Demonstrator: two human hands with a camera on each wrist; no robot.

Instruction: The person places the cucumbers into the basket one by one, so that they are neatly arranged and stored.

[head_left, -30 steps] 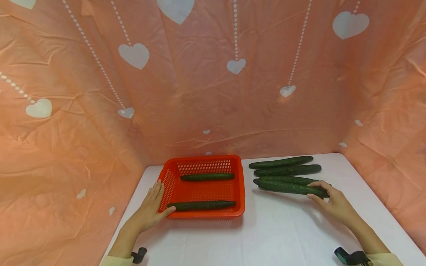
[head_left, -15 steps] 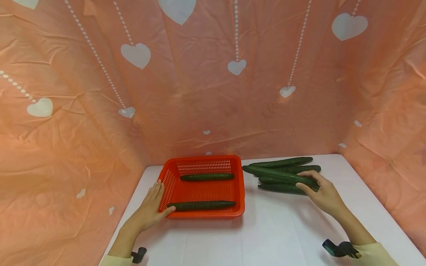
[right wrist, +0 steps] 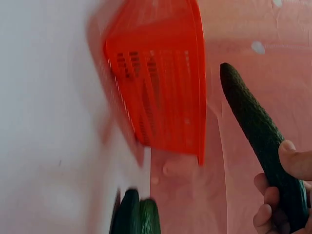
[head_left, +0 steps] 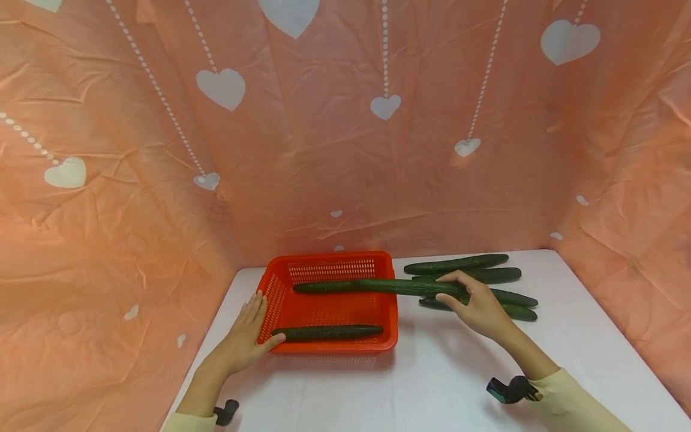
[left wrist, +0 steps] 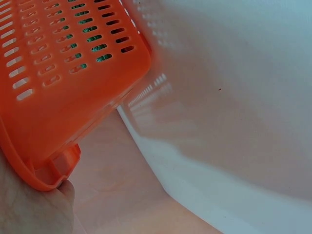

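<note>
My right hand (head_left: pixel 474 307) grips a long dark green cucumber (head_left: pixel 406 287) near one end and holds it in the air, its far end over the orange basket (head_left: pixel 390 302). The right wrist view shows that cucumber (right wrist: pixel 257 131) between thumb and fingers, beside the basket (right wrist: pixel 161 87). Two cucumbers lie in the basket, one at the back (head_left: pixel 318 288) and one at the front (head_left: pixel 327 332). My left hand (head_left: pixel 244 337) rests flat against the basket's left wall, thumb on the front corner. Three more cucumbers (head_left: pixel 459 263) lie on the white table to the right.
The white table (head_left: pixel 432 384) is walled on three sides by an orange cloth backdrop with white hearts (head_left: pixel 345 138). The left wrist view shows the basket's slotted wall (left wrist: pixel 68 73) above the table edge. Bare table lies in front of the basket and cucumbers.
My right hand has lifted one cucumber off the pile and carried it left, so its tip now reaches over the basket. The left hand has stayed on the basket.
</note>
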